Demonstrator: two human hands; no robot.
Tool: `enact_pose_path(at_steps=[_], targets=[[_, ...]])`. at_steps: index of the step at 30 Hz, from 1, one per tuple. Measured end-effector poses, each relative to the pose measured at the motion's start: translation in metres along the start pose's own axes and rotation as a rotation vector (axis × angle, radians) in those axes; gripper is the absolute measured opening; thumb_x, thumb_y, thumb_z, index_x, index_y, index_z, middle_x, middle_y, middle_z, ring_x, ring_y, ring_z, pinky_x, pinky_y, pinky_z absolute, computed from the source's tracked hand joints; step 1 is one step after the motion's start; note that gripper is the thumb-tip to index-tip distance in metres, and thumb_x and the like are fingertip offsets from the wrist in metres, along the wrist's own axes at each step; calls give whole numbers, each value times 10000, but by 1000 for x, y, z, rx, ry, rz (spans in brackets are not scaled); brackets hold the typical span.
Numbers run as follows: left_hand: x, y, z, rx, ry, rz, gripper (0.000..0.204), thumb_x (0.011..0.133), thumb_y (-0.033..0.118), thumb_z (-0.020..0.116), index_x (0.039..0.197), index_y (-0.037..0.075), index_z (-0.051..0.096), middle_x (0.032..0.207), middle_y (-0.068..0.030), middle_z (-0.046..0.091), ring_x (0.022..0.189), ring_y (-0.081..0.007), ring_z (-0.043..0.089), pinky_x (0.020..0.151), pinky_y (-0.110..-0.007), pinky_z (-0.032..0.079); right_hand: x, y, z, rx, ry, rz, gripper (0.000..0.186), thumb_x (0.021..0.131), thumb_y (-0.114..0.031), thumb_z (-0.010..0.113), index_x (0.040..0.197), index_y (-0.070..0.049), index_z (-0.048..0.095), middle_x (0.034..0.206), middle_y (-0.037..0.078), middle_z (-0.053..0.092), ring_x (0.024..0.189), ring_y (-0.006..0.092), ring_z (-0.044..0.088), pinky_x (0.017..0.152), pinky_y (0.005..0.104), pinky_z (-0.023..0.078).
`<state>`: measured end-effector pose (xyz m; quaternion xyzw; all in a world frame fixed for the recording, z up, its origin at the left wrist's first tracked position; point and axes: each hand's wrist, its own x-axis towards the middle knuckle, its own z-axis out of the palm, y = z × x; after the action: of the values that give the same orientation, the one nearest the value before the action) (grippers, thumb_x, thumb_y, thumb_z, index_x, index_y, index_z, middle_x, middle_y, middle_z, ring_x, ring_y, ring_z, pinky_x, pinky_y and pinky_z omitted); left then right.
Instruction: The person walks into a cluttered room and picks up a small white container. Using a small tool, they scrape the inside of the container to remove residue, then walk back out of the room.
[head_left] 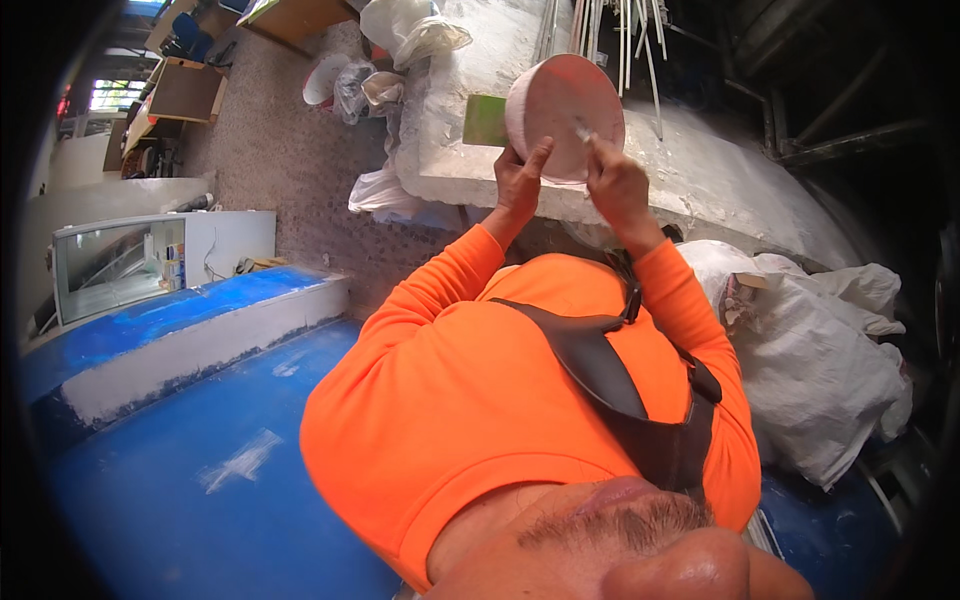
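With the left hand [518, 185], closed at the thumb and otherwise partly hidden, grips the lower-left rim of a round, pale-pink bowl [560, 105] at the upper centre of the frame. With the right hand [618, 190], curled closed, holds a small, slim, blurred tool [582, 129] over the bowl's open face. Just left, a flat, green, rectangular piece [485, 120]; behind, a rough whitish slab [455, 168]; at right, crumpled white sacks [820, 370].
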<state>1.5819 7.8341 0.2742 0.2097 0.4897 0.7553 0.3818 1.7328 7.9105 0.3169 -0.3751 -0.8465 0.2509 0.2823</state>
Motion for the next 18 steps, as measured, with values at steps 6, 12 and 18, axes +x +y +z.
enact_pose_path(at_steps=[6, 12, 18], targets=[[-7, -2, 0, 46, 51, 7, 391, 918, 183, 772, 1204, -42, 628, 1104, -82, 701, 969, -131, 642, 870, -270, 512, -3, 8, 4, 12, 11, -53, 292, 979, -203, 560, 1183, -47, 698, 980, 204, 712, 846, 398, 697, 737, 474, 563], [-8, -3, 1, 96, 12, 31, 397, 916, 174, 761, 1206, -58, 620, 1124, -102, 701, 988, -138, 645, 874, -281, 519, 15, 10, 6, 23, 29, 41, 269, 972, -208, 567, 1124, -48, 722, 955, 225, 706, 838, 401, 697, 729, 480, 562], [-10, -8, 0, 105, 9, 24, 381, 917, 151, 754, 1206, -56, 620, 1116, -100, 699, 983, -134, 638, 870, -279, 518, 15, 13, 17, 28, 62, 14, 302, 982, -228, 570, 1162, -37, 718, 952, 221, 714, 837, 393, 707, 724, 464, 566]])
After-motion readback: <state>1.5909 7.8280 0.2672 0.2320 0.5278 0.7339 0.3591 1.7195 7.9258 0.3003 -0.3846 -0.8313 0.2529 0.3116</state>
